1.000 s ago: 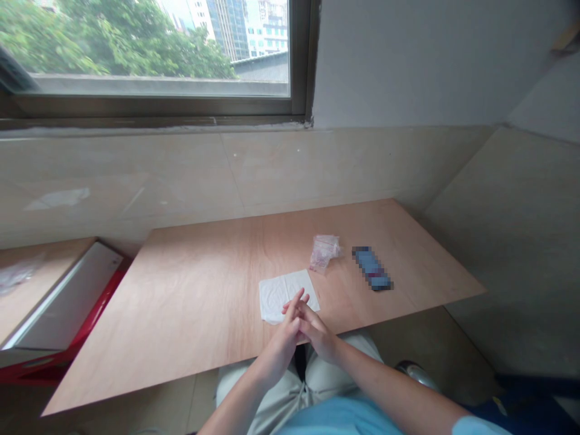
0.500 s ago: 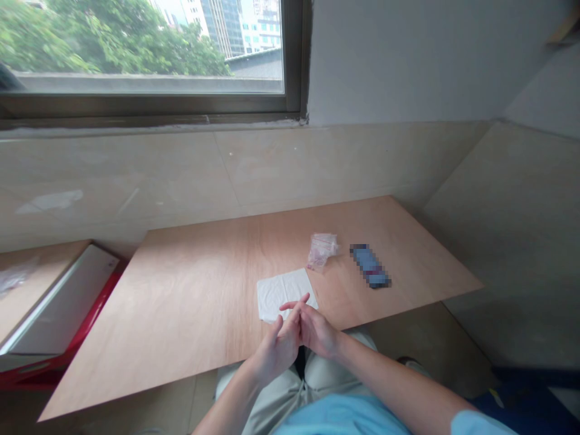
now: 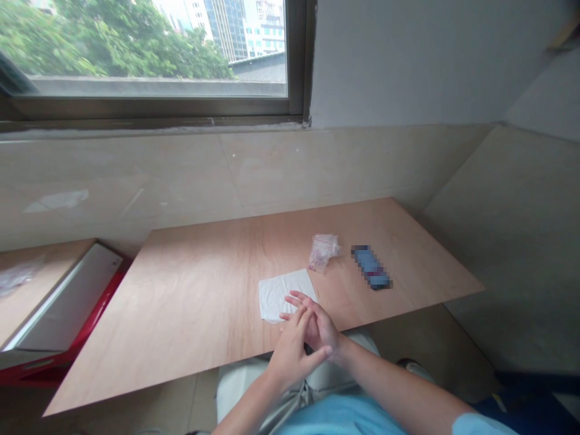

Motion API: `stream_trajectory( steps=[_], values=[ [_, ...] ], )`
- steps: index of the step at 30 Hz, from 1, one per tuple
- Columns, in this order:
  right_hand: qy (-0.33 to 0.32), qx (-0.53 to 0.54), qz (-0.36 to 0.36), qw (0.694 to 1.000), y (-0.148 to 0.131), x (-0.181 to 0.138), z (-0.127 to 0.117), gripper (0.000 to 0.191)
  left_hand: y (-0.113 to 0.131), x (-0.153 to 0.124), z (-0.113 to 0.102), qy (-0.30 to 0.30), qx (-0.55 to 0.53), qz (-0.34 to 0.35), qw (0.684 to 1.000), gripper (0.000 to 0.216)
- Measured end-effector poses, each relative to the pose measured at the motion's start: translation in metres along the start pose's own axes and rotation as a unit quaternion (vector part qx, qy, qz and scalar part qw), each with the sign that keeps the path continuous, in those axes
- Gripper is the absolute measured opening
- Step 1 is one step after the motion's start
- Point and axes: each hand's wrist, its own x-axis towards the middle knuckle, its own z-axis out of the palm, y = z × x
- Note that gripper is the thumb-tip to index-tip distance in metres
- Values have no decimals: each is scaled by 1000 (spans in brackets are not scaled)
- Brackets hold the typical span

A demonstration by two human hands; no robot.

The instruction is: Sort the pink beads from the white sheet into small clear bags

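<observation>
We've got a big window [image 3: 149, 48] looking out on trees and towers, above a beige tiled wall [image 3: 136, 175] meeting grey plaster [image 3: 408, 60]. A plywood desktop [image 3: 181, 302] sits below, with what's maybe a red-framed cabinet [image 3: 93, 317] on our left, over a tiled floor [image 3: 203, 393].

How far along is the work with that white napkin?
Nothing looks done: the napkin lies flat and open. Nothing is in hand; the left hand and right hand are clasped over its near edge. Left: the plastic bag and blurred phone on the plywood board.
</observation>
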Motion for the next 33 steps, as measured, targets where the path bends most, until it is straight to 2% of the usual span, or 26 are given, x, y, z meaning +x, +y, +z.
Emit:
stream_trajectory(
  steps=[3, 8, 11, 14, 17, 19, 22, 27, 33],
  values=[
    [14, 17, -14, 1000, 1, -1, 2, 51, 0, 3, -5, 13, -34, 23, 999, 73],
    [18, 24, 3, 1000, -1, 1, 3, 60, 0, 6, -12, 27, -103, 30, 994, 51],
    [19, 5, -3, 1000, -2, 1, 2, 59, 2, 6, -11, 26, -69, 37, 997, 56],
    [9, -68, 4, 998, -3, 0, 4, 54, 5, 6, -11, 4, -25, 36, 999, 67],
    [6, -152, 18, 988, -3, 0, 3, 48, 6, 8, -13, -22, -27, 29, 999, 67],
    [15, -194, 12, 981, -3, 1, 1, 52, 4, 8, -14, -30, -44, 25, 998, 66],
    [26, -253, -18, 967, -1, 4, -4, 57, 1, 9, -12, -33, -76, 19, 996, 65],
    [16, -343, -87, 935, 0, 8, -12, 54, 3, 6, -7, -34, -136, -2, 990, 61],
    [28, -456, -171, 873, -2, 7, -14, 52, 7, 9, -4, -36, -229, -24, 972, 46]
  ],
)
